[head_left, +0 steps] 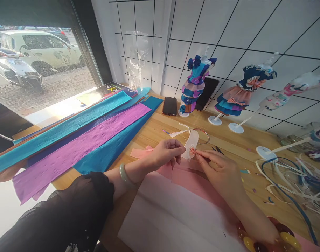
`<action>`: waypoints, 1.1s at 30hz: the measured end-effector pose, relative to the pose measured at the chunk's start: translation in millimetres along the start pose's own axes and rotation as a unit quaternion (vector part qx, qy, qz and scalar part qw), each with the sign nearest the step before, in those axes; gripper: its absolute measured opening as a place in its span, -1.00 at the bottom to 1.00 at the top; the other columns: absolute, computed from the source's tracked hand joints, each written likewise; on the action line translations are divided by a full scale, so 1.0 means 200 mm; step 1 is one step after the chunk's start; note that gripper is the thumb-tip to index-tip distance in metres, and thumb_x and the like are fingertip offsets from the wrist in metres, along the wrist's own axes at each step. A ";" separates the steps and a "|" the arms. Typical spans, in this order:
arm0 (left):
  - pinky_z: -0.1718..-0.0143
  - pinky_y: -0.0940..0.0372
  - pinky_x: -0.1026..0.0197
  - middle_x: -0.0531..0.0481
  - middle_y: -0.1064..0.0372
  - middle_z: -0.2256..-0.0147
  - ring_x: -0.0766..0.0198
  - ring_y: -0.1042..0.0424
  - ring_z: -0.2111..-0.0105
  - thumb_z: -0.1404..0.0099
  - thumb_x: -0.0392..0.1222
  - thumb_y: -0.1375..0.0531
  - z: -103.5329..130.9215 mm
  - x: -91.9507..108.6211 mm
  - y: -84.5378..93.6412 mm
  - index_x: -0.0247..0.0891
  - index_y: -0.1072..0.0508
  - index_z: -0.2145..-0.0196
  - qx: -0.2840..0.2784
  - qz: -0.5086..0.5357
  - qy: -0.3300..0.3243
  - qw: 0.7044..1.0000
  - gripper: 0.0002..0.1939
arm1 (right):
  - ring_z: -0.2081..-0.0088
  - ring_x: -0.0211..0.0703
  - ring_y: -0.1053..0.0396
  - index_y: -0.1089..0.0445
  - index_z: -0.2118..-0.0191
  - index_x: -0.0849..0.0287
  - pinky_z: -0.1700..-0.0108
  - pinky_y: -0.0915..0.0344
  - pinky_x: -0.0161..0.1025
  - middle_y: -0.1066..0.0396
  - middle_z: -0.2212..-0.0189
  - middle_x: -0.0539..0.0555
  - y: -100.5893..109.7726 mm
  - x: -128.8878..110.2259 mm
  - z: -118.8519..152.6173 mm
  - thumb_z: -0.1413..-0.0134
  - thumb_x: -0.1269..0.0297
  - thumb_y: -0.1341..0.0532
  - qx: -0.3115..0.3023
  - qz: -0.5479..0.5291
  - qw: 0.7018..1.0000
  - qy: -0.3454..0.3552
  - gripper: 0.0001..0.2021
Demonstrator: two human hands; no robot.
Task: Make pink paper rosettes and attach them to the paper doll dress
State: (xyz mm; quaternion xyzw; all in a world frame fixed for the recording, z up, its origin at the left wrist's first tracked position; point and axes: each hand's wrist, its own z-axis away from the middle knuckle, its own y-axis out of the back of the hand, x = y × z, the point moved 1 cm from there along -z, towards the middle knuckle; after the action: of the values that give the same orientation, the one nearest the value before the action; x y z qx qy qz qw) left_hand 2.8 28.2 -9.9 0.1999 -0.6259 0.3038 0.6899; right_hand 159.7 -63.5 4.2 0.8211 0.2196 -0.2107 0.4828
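A small pleated pink paper fan (pixel 192 151) is pinched between the thumb and fingers of my right hand (pixel 219 169). Just left of it, my left hand (pixel 167 152) has its fingers curled and thumb pressed in; whatever it may hold is too small to make out. Behind the fan lies a pale strip of paper (pixel 193 135), beside a thin ring-shaped loop (pixel 207 134). Pink paper (pixel 186 176) and a large white sheet (pixel 173 213) spread out below both hands. A pink paper scrap (pixel 139 153) rests by my left wrist.
Long crepe paper strips, purple (pixel 83 150) and turquoise (pixel 70 127), cover the left. Along the tiled wall stand a phone (pixel 169 106) and small dress forms in paper dresses (pixel 193 85) (pixel 235 92). Tangled ribbons (pixel 293 185) lie right. Dark scissor-like tips (pixel 217 149) show behind my right hand.
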 end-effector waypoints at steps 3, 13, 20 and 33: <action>0.56 -0.22 0.36 0.05 -0.28 0.51 0.43 -0.28 0.55 -0.17 0.00 -0.13 0.01 0.00 -0.01 -0.30 -0.29 0.37 0.034 -0.064 -0.065 0.995 -0.72 | 0.25 -0.14 -0.44 -0.48 0.28 0.09 0.22 -0.37 -0.20 -0.51 0.29 0.03 0.00 -0.01 0.00 -0.08 0.30 -0.15 -0.005 -0.019 0.999 -0.028 -0.84; 0.35 -0.20 0.25 0.00 -0.36 0.41 0.30 -0.34 0.38 -0.25 -0.12 -0.06 0.06 0.00 -0.07 -0.25 -0.32 0.38 0.110 -0.499 -0.349 0.786 -0.84 | 0.28 -0.08 -0.47 -0.51 0.29 0.11 0.30 -0.40 -0.20 -0.53 0.29 0.08 -0.01 -0.06 0.00 -0.04 0.24 -0.16 -0.028 -0.059 0.993 -0.103 -0.81; 0.38 -0.18 0.27 -0.03 -0.39 0.41 0.30 -0.35 0.38 -0.26 -0.17 -0.04 0.05 0.01 -0.04 -0.25 -0.35 0.38 0.117 -0.507 -0.301 0.800 -0.85 | 0.23 -0.07 -0.47 -0.51 0.26 0.10 0.26 -0.41 -0.18 -0.52 0.25 0.08 -0.01 -0.07 0.01 -0.06 0.24 -0.16 -0.027 -0.065 0.994 -0.087 -0.81; 0.25 -0.20 0.24 -0.07 -0.40 0.38 0.28 -0.36 0.32 -0.26 -0.18 -0.09 0.02 0.04 0.02 -0.26 -0.41 0.43 0.051 -0.435 -0.337 0.833 -0.82 | 0.22 -0.09 -0.45 -0.48 0.27 0.08 0.26 -0.39 -0.20 -0.51 0.24 0.05 0.01 -0.03 0.00 -0.09 0.29 -0.13 -0.089 -0.036 0.995 -0.026 -0.82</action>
State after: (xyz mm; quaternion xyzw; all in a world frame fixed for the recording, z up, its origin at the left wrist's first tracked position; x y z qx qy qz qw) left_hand -2.3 30.6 -2.9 0.5768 -0.6515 -0.0824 0.4858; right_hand 156.6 -65.6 8.1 0.7607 0.2544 -0.2294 0.5514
